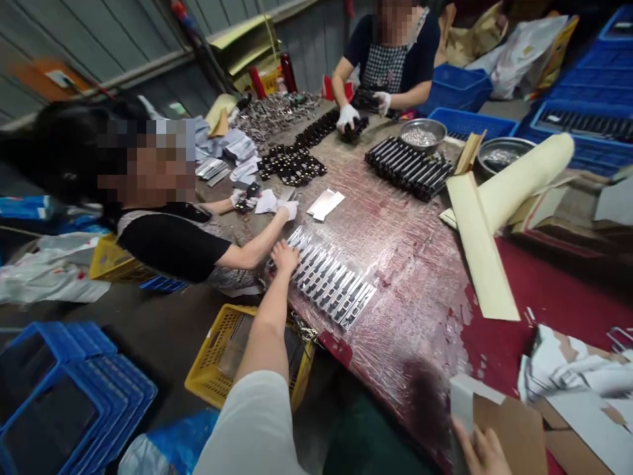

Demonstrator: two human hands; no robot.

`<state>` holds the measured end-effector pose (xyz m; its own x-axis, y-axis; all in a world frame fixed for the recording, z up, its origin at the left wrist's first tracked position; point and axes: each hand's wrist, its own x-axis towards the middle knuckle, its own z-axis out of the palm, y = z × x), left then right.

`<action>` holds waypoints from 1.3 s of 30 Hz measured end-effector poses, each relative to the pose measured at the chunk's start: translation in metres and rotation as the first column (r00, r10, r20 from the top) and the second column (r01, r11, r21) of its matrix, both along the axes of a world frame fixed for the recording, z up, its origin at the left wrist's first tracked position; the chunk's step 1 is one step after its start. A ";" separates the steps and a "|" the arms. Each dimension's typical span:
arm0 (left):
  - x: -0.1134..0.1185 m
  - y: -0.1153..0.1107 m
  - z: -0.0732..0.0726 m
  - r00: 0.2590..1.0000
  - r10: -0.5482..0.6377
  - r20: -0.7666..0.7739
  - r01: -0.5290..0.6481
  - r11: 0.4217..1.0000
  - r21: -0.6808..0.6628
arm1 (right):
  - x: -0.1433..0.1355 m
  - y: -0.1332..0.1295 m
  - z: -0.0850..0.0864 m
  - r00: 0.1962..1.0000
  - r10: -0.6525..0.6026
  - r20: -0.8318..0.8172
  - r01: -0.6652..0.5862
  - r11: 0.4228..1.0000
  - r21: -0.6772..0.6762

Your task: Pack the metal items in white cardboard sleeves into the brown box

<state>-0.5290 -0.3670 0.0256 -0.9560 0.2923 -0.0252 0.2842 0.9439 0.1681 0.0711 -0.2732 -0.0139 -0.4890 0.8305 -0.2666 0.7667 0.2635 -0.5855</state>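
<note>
Leftmost, at the lower left of the frame, blue crates point(116, 389) are nested in a stack, presumably to save floor space. Next, a yellow crate point(204, 386) is set beneath the table's near edge, likely for easy reach. Just above it, a white sheet is held beside metal pieces by a co-worker's gloved hand point(291, 210). At the centre, the left hand point(285, 257) is laid with fingers spread at the upper-left end of a row of slotted metal strips point(336, 284); the strips are lined up side by side on the film-covered table point(410, 277), an arrangement suited to keeping them even. Thin silver plates point(325, 204) are placed beyond the row. Toward the upper right, black bars point(405, 168) are ranked in similar order, and loose small parts are contained by a steel bowl point(441, 138). At the lower right, the right hand point(483, 455) is set against the white flap point(462, 396) of a cardboard box point(512, 432), perhaps to steady it; whether the flap is pinched cannot be told.
</note>
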 end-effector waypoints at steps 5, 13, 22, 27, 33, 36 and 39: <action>-0.034 0.020 -0.017 0.975 0.113 0.191 -0.102 0.993 -0.066 | -0.042 -0.003 0.020 0.997 -0.066 -0.042 0.067 0.998 0.016; 0.083 0.048 -0.032 0.988 -0.143 0.055 0.147 0.985 -0.087 | -0.085 -0.013 0.024 0.979 0.199 -0.039 -0.197 0.979 0.041; 0.292 0.093 -0.040 0.919 -0.394 -0.005 0.393 0.917 -0.066 | 0.089 -0.013 0.006 0.977 0.079 0.198 -0.111 0.981 0.156; 0.380 0.116 -0.024 0.868 -0.485 -0.106 0.479 0.874 -0.081 | 0.196 0.025 -0.004 0.953 0.023 0.302 -0.096 0.968 0.230; 0.569 0.127 -0.007 0.616 -0.786 -0.053 0.770 0.615 -0.172 | 0.271 0.068 0.020 0.994 -0.110 0.020 0.100 0.956 0.276; 0.638 0.118 -0.015 0.514 -0.855 0.065 0.841 0.488 -0.232 | 0.304 0.100 0.011 0.840 -0.526 0.134 0.501 0.846 0.185; 0.666 0.109 -0.025 0.477 -0.873 0.103 0.861 0.440 -0.256 | 0.318 0.133 -0.013 0.846 -0.446 0.292 0.461 0.887 0.020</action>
<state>0.1368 -0.2576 0.0009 -0.2087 0.9578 -0.1978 0.9779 0.2025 -0.0513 0.3891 -0.1399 -0.0265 0.0407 0.9238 -0.3808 0.9270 -0.1771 -0.3306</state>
